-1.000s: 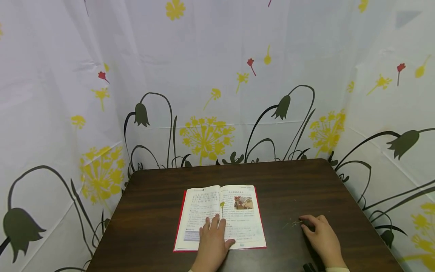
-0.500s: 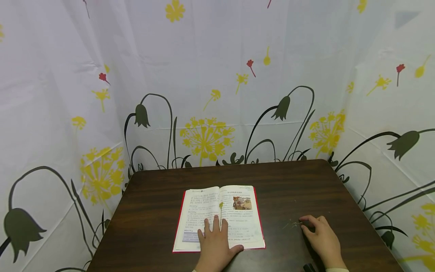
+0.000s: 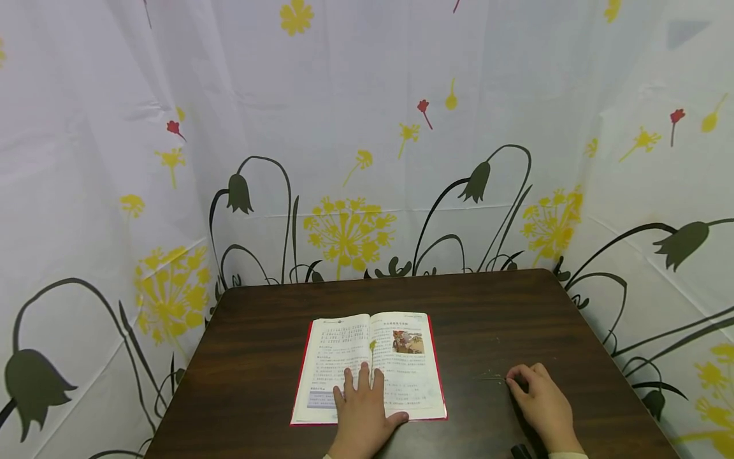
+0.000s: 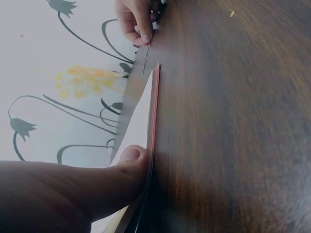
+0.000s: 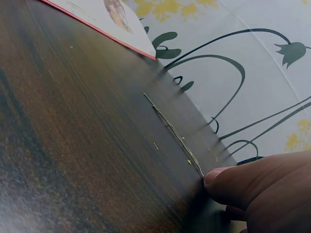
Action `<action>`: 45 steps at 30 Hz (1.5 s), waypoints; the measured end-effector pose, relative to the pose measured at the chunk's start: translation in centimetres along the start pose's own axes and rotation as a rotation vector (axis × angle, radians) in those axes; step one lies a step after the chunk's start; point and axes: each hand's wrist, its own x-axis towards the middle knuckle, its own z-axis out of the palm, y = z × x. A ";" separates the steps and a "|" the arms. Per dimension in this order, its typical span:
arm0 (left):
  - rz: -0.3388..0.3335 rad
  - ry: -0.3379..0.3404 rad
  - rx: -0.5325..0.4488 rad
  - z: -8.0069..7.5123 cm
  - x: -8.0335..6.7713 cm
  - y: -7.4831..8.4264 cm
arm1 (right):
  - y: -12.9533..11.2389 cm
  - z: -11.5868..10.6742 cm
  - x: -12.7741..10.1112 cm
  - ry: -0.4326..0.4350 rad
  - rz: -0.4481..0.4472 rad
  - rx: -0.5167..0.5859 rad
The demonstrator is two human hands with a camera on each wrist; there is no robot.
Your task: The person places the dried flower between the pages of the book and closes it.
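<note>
Seen from the head camera, the open book (image 3: pixel 369 366) lies flat near the front edge of the dark table (image 3: pixel 258 319), a small yellow flower (image 3: pixel 374 346) resting in its gutter. The left hand (image 3: pixel 365 408) lies flat across the lower pages, fingers straight, pressing them down. The right hand (image 3: pixel 541 401) sits well to the right of the book, fingertips curled toward a thin green stem (image 3: pixel 489 378) on the wood. My worry is that the stem, so slight and flush with the surface, slips from under the fingertips or snaps if it is pinched hard.

From the left wrist, the thumb (image 4: pixel 131 162) rests on the page beside the red cover edge (image 4: pixel 154 111); the pages look springy, and if the pressure eased they could lift and shift the flower.

From the right wrist, a fingertip (image 5: pixel 221 180) touches the near end of the stem (image 5: pixel 172 131), which stretches away toward the book's corner (image 5: pixel 104 22). Whether the fingers actually pinch it or merely touch it, I cannot tell; nothing is lifted.
</note>
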 end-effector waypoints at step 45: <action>-0.022 -0.044 -0.036 -0.5 0.0 -0.1 | -19.1 8.0 -0.5 -0.339 0.101 1.050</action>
